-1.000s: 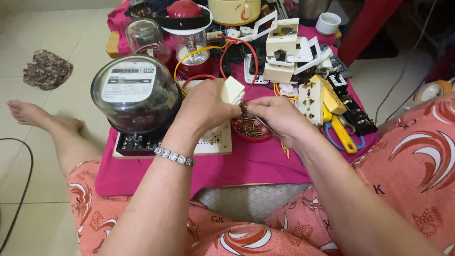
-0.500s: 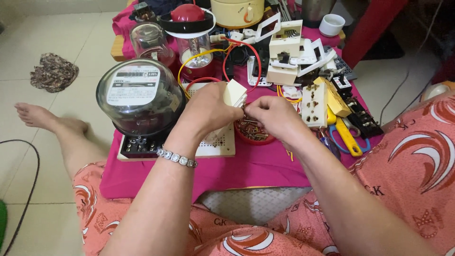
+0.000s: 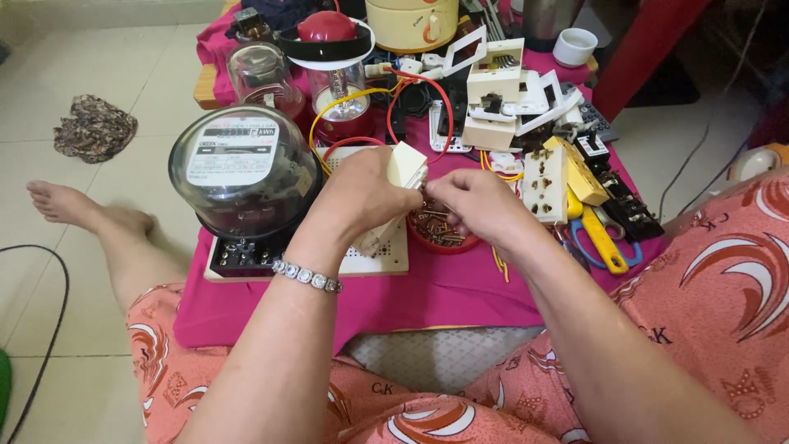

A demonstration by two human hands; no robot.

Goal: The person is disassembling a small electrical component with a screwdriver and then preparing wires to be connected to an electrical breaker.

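My left hand [image 3: 366, 197] grips a small cream plastic switch block [image 3: 407, 164], held upright above the pink cloth. My right hand [image 3: 477, 205] is pinched at the block's right side, fingertips touching it; whatever small part it pinches is hidden. Right below both hands sits a red round dish of small metal screws [image 3: 444, 234]. A cream perforated board [image 3: 386, 256] lies under my left wrist, which wears a silver bracelet [image 3: 306, 275].
A glass-domed electric meter [image 3: 242, 177] stands left of my hands. Cream socket boxes [image 3: 497, 94], a white socket strip [image 3: 544, 182], yellow and blue-handled tools [image 3: 604, 242], red and yellow wires and a red-capped lamp [image 3: 333, 57] crowd the pink cloth [image 3: 460, 292]. My bare leg [image 3: 107, 226] stretches left on the tiled floor.
Both hands have stayed together over the screw dish; the cream block is turned slightly more upright. The camera has shifted a little.
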